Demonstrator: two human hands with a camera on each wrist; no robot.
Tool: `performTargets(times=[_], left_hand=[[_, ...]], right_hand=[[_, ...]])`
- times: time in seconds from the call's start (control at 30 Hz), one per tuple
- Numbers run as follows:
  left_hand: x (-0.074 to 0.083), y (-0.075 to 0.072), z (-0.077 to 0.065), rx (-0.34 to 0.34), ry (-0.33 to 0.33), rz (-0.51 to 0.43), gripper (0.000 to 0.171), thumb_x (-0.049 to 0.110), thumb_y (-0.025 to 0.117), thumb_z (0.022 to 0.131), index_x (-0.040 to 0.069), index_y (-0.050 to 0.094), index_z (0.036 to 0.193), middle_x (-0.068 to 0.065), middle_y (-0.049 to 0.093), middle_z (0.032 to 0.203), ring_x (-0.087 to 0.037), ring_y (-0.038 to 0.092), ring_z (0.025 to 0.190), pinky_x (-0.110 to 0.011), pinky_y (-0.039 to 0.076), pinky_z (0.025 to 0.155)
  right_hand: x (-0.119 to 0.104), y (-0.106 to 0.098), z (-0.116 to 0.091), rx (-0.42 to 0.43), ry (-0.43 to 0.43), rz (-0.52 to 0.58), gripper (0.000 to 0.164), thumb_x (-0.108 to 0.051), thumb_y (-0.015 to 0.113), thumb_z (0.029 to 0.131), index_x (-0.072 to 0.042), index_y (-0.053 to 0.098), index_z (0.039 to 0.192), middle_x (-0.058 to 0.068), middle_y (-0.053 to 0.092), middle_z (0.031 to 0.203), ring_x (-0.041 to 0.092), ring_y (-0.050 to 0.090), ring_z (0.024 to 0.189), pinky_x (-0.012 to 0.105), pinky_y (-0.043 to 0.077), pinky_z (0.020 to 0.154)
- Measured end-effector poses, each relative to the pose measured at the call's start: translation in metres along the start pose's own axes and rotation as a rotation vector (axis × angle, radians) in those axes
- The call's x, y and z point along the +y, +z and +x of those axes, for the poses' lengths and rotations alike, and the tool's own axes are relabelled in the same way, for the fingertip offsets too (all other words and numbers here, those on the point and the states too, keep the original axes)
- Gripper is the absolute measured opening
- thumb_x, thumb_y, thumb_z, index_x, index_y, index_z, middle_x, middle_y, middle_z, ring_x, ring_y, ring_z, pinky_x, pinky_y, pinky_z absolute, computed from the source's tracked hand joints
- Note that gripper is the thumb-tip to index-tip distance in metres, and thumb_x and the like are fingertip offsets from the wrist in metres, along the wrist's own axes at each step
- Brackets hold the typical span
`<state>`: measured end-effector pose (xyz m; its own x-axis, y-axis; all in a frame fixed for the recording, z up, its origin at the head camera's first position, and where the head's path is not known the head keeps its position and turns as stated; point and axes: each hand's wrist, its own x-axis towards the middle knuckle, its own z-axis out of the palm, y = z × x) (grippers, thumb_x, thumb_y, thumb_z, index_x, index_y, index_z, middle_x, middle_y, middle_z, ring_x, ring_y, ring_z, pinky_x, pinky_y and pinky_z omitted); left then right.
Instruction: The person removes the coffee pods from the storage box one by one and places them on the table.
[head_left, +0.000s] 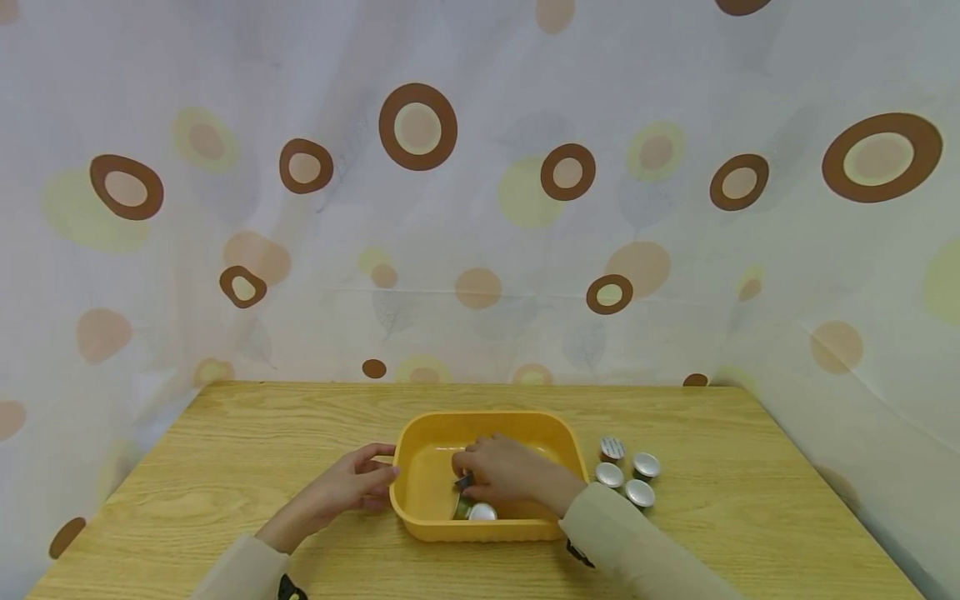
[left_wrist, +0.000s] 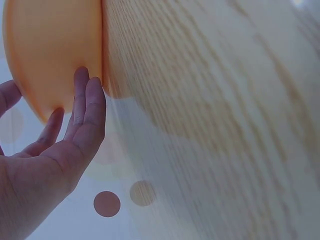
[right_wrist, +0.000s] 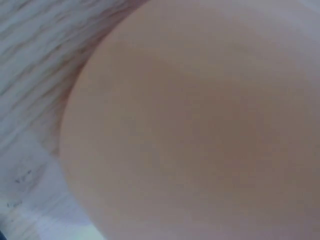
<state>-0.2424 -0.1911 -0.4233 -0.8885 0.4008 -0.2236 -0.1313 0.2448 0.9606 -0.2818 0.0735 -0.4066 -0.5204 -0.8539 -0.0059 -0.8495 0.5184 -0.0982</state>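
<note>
- A person's right hand [head_left: 510, 473] reaches into a yellow-orange rectangular basin [head_left: 442, 531] with rounded corners, its bent fingers pinching a small dark piece [head_left: 464, 481] above the basin's floor.
- A white-lidded cup [head_left: 482, 512] sits inside the basin against the near wall; a green piece [head_left: 462, 507] lies just left of it, too small to identify.
- Four small cups [head_left: 640, 493] with silvery-white lids stand in a cluster to the right of the basin, and the rearmost lid shows a printed pattern.
- The left hand [head_left: 358, 482] steadies the basin at its left end, fingers apart and only slightly bent, resting on the outer wall.
- The left-wrist view brings those fingers close, showing their tips on the outside of the basin, a detail that the head view partly hides; the cups are out of its frame.
- The right-wrist view, blurred, is filled by the basin's rounded outer wall; from it alone one cannot tell how the right fingers lie, and only the head view shows their pinch.
- Beneath the basin spreads a wood-grain surface [head_left: 247, 467]; behind it hangs a pale cloth [head_left: 480, 225] printed with brown-ringed spots.
</note>
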Motion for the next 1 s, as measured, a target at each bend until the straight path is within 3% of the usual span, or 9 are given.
performTargets(times=[0.43,1.0], left_hand=[[0.0025,0.0008,-0.0016,-0.006,-0.001,-0.001,0.061,0.031,0.053,0.093,-0.002,0.029,0.138,-0.022,0.051,0.122,-0.023,0.062,0.098,-0.039,0.053,0.083],[0.0042,0.0009,-0.0032,-0.020,0.004,0.000,0.063,0.033,0.053,0.093,-0.002,0.028,0.139,-0.023,0.051,0.123,-0.023,0.062,0.097,-0.039,0.052,0.083]], right_hand=[[-0.0004,-0.0005,-0.0024,0.005,-0.020,-0.003,0.020,-0.030,0.063,0.087,-0.021,0.056,0.104,-0.008,0.061,0.098,0.006,0.055,0.088,0.024,0.044,0.079],[0.0016,-0.0012,-0.0049,0.051,-0.045,-0.058,0.018,-0.027,0.061,0.087,-0.020,0.059,0.104,-0.007,0.059,0.094,0.007,0.051,0.081,0.025,0.043,0.075]])
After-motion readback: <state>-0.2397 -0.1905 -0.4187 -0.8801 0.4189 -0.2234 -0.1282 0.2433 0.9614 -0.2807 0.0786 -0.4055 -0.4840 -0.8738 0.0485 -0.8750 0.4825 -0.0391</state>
